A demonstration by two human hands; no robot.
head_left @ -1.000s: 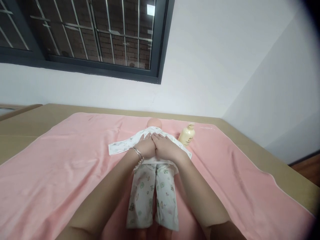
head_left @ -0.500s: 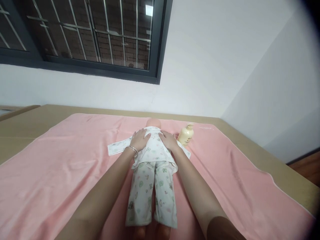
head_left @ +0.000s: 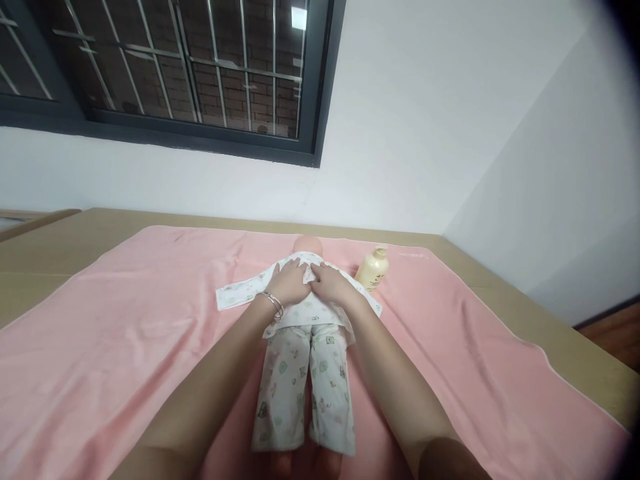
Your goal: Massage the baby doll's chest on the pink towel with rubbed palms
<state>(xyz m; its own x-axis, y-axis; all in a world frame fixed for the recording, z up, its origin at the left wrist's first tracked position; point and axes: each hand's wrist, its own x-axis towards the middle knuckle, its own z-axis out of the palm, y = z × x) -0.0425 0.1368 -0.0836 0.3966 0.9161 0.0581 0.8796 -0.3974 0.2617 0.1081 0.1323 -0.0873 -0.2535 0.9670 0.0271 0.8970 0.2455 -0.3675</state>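
Observation:
A baby doll (head_left: 309,245) lies stretched out on a pink sheet, its head toward the wall and its feet toward me. It wears a white patterned long-sleeved top (head_left: 313,312) and matching trousers (head_left: 283,387), with the sleeves spread to both sides. My left hand (head_left: 290,281), with silver bangles (head_left: 274,303) at the wrist, rests flat on the upper part of the top. Beside it my right hand (head_left: 333,283) lies flat on the same cloth, the two hands nearly meeting at the middle. Neither hand grips anything.
The pink sheet (head_left: 165,300) covers most of a tan surface (head_left: 125,219). A pale yellow pump bottle (head_left: 373,269) stands just right of the doll's shoulder, close to my right hand. Behind are a white wall (head_left: 400,133) and a dark-framed barred window (head_left: 200,73).
Both hands have slid inward over the doll's top, from its sides to the middle, so the thumbs now come close together. The doll and the bottle have stayed in place.

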